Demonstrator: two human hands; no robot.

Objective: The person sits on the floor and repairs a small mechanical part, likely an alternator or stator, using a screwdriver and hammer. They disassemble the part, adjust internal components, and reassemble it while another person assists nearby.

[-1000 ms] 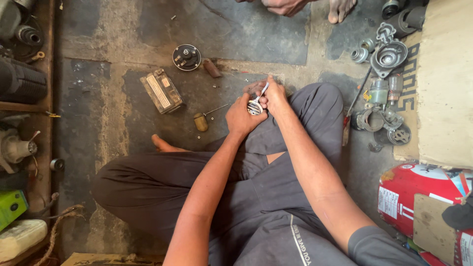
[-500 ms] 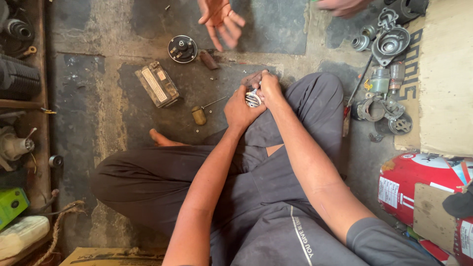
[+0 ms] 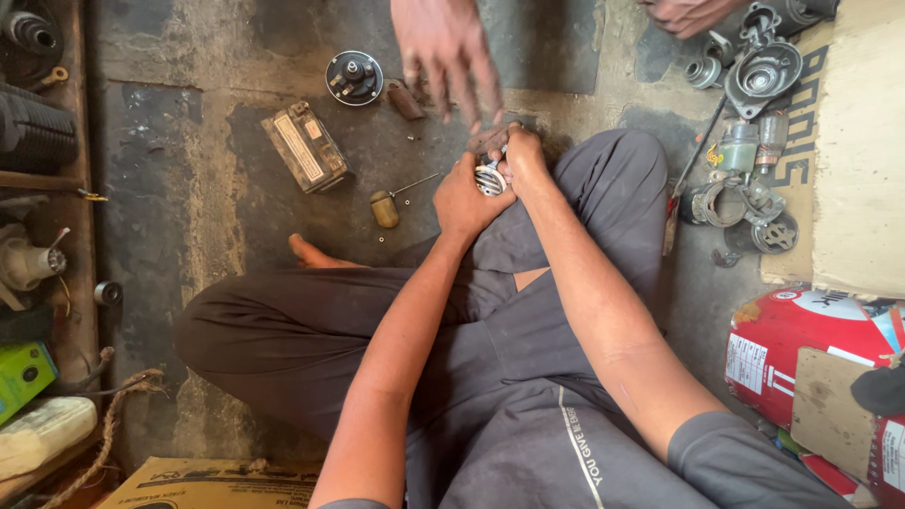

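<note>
Both of your hands are closed on one small ribbed metal part [image 3: 489, 178], held up over your crossed legs and off the floor. Your left hand [image 3: 464, 201] wraps it from the near side, fingers curled round it, so it acts as the steadying clamp. Your right hand [image 3: 521, 156] pinches it from the far side with the fingertips, the finer hold, which suits turning or pressing something small on it. What exactly the fingertips press is hidden.

Just beyond your grip, another person's hand [image 3: 448, 47] reaches down with fingers spread, its tips close over your right hand and the part; whether it touches, you cannot tell.

To the left of the grip, on the floor and within easy reach, lies a small screwdriver with a stubby wooden handle [image 3: 386, 208]. Farther left is a rectangular box-like unit [image 3: 305, 147], and beyond it a round black component [image 3: 353, 77].

To the right of the grip, past your knee, a cluster of metal housings and casings [image 3: 745, 188] sits against a slab.
</note>
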